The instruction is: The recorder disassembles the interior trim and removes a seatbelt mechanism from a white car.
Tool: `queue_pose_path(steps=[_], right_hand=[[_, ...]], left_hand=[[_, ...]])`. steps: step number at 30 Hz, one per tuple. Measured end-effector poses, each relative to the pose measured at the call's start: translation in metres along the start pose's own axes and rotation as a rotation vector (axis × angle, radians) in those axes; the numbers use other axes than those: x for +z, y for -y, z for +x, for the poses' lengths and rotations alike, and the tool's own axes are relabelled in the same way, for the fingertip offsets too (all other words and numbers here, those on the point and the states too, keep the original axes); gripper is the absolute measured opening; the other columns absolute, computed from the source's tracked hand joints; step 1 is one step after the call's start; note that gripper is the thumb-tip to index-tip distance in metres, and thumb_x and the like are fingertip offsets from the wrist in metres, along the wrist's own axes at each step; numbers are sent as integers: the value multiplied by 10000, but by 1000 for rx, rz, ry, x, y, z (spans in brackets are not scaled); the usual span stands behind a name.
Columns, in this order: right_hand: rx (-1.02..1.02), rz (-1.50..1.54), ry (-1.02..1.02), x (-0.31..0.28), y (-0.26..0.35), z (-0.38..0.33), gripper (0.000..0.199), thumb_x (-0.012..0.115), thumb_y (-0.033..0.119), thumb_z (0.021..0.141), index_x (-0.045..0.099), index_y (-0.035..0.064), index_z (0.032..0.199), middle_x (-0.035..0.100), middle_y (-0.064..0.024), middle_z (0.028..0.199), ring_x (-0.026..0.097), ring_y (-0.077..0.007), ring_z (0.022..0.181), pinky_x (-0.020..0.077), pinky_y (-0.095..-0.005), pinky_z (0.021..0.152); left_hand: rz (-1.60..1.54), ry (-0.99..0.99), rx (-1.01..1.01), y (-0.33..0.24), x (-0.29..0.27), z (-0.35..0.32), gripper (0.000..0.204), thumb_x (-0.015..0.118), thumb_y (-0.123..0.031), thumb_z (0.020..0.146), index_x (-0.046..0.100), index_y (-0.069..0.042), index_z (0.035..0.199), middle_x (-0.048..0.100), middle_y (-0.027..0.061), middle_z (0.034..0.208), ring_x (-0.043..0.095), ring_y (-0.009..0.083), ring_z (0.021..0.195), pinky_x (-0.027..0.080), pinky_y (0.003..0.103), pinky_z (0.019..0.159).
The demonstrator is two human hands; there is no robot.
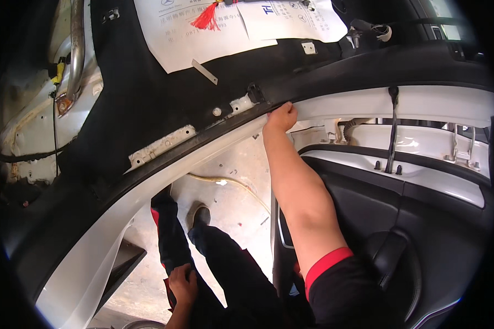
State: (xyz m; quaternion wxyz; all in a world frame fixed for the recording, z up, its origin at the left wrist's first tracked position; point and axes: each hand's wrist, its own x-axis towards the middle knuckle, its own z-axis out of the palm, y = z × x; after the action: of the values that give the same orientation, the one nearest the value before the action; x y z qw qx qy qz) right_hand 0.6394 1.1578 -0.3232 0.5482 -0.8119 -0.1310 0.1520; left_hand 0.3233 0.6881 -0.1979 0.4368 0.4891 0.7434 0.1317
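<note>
My right arm reaches forward to the car's door opening. The right hand (pixel 282 116) is closed at the edge of the sill, its fingers curled on the black rubber door seal (pixel 225 125); the fingertips are hidden. Just below the seal runs the white painted door sill (pixel 189 166). My left hand (pixel 182 284) hangs low beside my left thigh with its fingers curled in, and nothing shows in it. Beyond the seal lies the black floor carpet (pixel 132 93), with a bare metal bracket (pixel 164 145) along its edge.
White printed sheets (pixel 203 44) lie on the carpet, with a red tassel (pixel 207 18) and a small metal strip (pixel 205 72) nearby. To the right stands the open door with its black trim panel (pixel 444 230) and check strap (pixel 393 131). A yellowish hose (pixel 230 182) crosses the floor.
</note>
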Motion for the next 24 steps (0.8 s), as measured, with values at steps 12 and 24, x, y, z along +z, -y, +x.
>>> queue_pose_path(steps=[12,24], right_hand=[[-34,-329,-37,-4,7,10,317,447,215,1018,617,-18,1148,683,-237,1066,670,-372,971,546,-473,872],[-171,202,48,-9,-21,-14,277,558,277,999,606,27,1106,609,-50,850,568,-130,658,471,-278,521]], left_hand=[[9,-83,-55,35,0,-11,230,706,-65,779,676,-61,1007,686,124,946,646,344,896,501,464,809],[-390,-52,431,-130,-29,178,191,666,16,828,657,-5,1017,672,168,934,666,317,852,526,372,775]])
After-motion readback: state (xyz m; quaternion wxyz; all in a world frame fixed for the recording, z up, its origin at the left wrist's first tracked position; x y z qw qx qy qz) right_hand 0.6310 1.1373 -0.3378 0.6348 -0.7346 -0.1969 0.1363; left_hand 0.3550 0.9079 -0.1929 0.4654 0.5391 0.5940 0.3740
